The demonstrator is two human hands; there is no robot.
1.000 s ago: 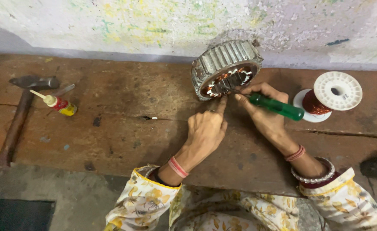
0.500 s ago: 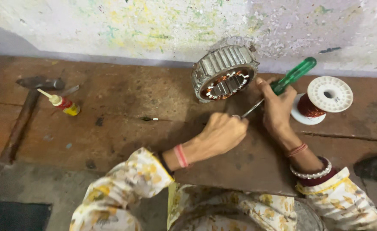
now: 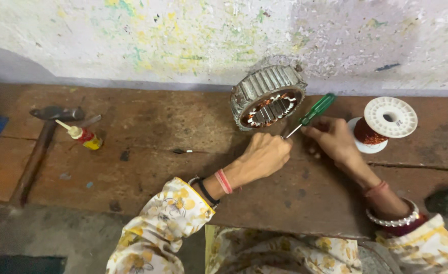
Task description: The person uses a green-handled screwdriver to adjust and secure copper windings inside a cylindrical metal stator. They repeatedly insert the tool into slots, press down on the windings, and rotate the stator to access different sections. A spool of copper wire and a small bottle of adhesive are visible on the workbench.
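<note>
A ribbed metal motor stator (image 3: 267, 96) with copper windings inside stands on its side at the back of the wooden bench (image 3: 148, 167). My right hand (image 3: 334, 138) grips a green-handled screwdriver (image 3: 317, 109) just right of the stator. The screwdriver's metal tip slants down and left to my left hand. My left hand (image 3: 265, 153) rests on the bench below the stator with its fingers curled into a fist, its knuckles touching the tip. Whether anything small lies inside the fist is hidden.
A white spool of copper wire (image 3: 386, 123) stands right of my right hand. A hammer (image 3: 40, 144) and a small glue bottle (image 3: 84, 137) lie at the left, a small dark bit (image 3: 183, 150) mid-bench. A paint-spattered wall (image 3: 183, 35) backs the bench.
My left hand drew back from the stator's face and curled into a fist. My right hand turned the screwdriver, so the handle points up-right and the tip down-left.
</note>
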